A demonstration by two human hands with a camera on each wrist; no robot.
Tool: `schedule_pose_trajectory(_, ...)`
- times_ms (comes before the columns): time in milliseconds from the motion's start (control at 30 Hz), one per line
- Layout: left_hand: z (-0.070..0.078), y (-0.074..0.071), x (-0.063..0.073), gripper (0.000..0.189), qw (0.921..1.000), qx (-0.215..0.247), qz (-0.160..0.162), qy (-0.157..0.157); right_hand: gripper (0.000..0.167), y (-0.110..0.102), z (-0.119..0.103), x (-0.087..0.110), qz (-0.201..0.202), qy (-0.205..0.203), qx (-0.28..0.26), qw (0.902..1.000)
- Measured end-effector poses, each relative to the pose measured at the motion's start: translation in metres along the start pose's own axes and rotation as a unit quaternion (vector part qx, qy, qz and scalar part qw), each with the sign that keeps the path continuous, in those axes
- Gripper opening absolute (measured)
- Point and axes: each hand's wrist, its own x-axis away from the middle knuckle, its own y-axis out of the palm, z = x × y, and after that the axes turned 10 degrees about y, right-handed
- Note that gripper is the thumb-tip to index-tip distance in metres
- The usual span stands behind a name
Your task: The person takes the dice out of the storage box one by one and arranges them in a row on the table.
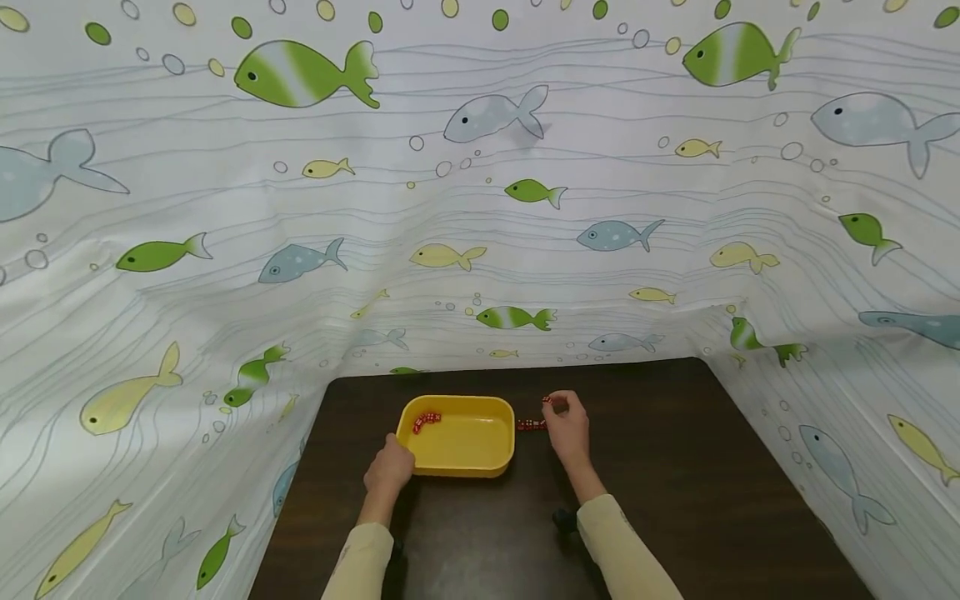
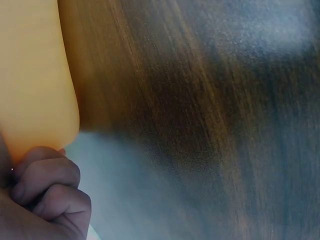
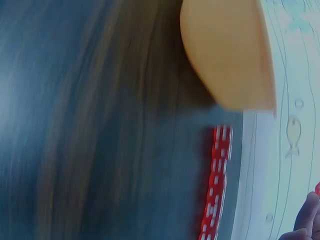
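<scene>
A yellow tray (image 1: pixel 463 467) sits on the dark table, with several red dice (image 1: pixel 427 419) clustered in its far left part. My left hand (image 1: pixel 389 467) grips the tray's left near corner; in the left wrist view its curled fingers (image 2: pixel 50 175) are at the tray's edge (image 2: pixel 37 75). To the right of the tray, red dice with white pips stand in a row (image 3: pixel 215 185) on the table. My right hand (image 1: pixel 567 425) pinches one red die (image 1: pixel 547 400) between thumb and fingertips, just above the right end of that row.
The dark wood table (image 1: pixel 675 483) reaches back to a white cloth (image 1: pixel 645 275) printed with fish, which also hangs along both sides. A small dark object (image 1: pixel 564 522) shows beside the right sleeve.
</scene>
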Motion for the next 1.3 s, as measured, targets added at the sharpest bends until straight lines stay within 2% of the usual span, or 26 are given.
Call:
schedule_pose_trajectory(233, -0.001, -0.001, -0.002, 0.049, 0.9999, 0.0, -0.009, -0.007, 0.02, -0.037, 0.017, -0.013, 0.023, 0.02, 0.002, 0.9995)
schedule_pose_trajectory(367, 0.0, 0.0, -0.003, 0.05, 0.9998, 0.0, -0.015, -0.014, 0.022, -0.054, 0.027, -0.02, 0.032, 0.038, 0.036, 0.9981)
schedule_pose_trajectory(633, 0.005, 0.002, -0.003, 0.053, 0.9995, -0.007, -0.017, -0.025, 0.029, -0.079, 0.045, -0.031, 0.018, 0.075, 0.102, 0.9918)
schedule_pose_trajectory(900, 0.007, -0.003, -0.002, 0.049, 0.9996, -0.01, -0.015, -0.023, 0.028, -0.081, 0.061, -0.033, -0.031, 0.119, 0.133, 0.9834)
schedule_pose_trajectory(1067, 0.009, -0.006, -0.003, 0.047, 0.9996, -0.007, -0.016, -0.023, 0.029, -0.077, 0.065, -0.038, -0.043, 0.125, 0.14, 0.9813)
schedule_pose_trajectory(1300, 0.008, -0.004, 0.002, 0.048, 0.9992, -0.008, -0.02, -0.035, 0.028, -0.071, 0.07, -0.042, -0.058, 0.119, 0.184, 0.9739)
